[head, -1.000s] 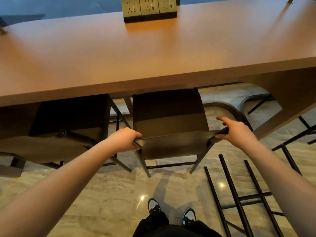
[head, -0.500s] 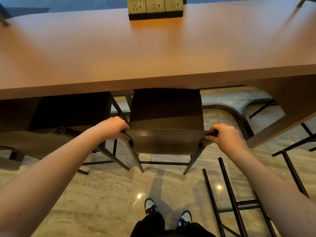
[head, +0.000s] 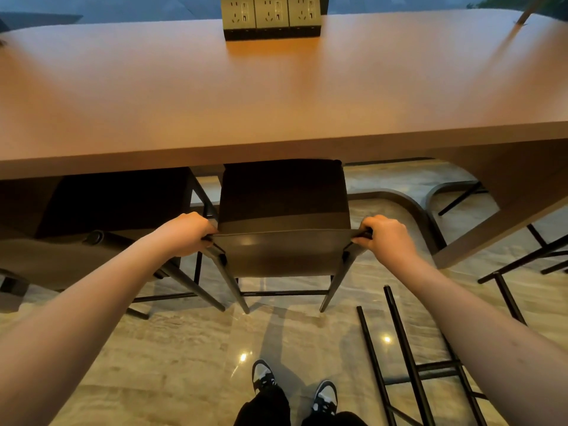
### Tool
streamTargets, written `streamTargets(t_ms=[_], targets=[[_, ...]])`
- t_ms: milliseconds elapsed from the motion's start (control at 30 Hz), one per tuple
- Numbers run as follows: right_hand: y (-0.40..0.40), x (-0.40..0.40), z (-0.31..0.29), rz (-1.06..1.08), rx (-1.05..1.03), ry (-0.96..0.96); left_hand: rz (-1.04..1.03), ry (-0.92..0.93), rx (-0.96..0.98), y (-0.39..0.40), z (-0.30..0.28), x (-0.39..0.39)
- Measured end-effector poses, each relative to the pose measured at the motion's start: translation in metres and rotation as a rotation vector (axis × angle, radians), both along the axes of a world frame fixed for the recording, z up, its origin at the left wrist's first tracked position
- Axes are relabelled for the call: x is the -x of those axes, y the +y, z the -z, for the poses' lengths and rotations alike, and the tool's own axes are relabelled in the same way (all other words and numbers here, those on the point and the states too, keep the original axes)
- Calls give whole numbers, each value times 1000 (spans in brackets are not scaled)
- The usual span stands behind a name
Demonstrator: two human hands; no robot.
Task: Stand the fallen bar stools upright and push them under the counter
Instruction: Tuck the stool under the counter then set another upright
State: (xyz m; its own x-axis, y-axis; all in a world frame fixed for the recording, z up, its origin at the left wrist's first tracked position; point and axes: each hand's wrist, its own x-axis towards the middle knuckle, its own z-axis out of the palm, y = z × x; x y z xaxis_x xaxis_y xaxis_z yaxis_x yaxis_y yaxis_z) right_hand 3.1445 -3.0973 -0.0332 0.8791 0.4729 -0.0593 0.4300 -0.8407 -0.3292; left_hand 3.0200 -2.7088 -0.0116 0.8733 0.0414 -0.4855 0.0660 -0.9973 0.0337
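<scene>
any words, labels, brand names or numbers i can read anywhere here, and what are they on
No readable text anywhere in this view.
Socket block on the counter: only outlet slots show, no legible print.
Bar stool held by the left hand and right hand: no label visible.
Shoes: black and white pattern, no brand mark clear enough to read.

Matt wood-look counter [head: 276, 96], glossy veined stone floor [head: 184, 358], smooth semi-gloss stool [head: 282, 250] backrest, thin black metal legs

Office or café lounge, counter [head: 276, 96], socket block [head: 270, 16], stools [head: 282, 210]
</scene>
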Motion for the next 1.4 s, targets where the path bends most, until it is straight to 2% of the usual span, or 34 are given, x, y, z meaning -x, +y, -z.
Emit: streamTargets(t_ms=[367,567,867,967,1067,1133,1233,1400], targets=[[29,-13,-2,-86,40,-21,-99,10,-22,10,1,24],[29,-16,-2,-105,41,-39,-86,-13,-31,11,-1,23],[33,-11,4,-66,24,-27,-124,-57,-49,14,3,26],[37,-11,1,-25,85,48,-128,-39,-89,9,0,28],[34,-10,-4,-26,122,101,-81,-106,-164,4,-1,29],[27,-2,-8,-55,24,31,-57,-192,-179,-9,-3,34],[15,16,-10,-107,-99,-55,-29,-330,-70,-42,-10,44],[-5,46,-7,-194,-136,-48,-19,-404,43,-96,-18,63]])
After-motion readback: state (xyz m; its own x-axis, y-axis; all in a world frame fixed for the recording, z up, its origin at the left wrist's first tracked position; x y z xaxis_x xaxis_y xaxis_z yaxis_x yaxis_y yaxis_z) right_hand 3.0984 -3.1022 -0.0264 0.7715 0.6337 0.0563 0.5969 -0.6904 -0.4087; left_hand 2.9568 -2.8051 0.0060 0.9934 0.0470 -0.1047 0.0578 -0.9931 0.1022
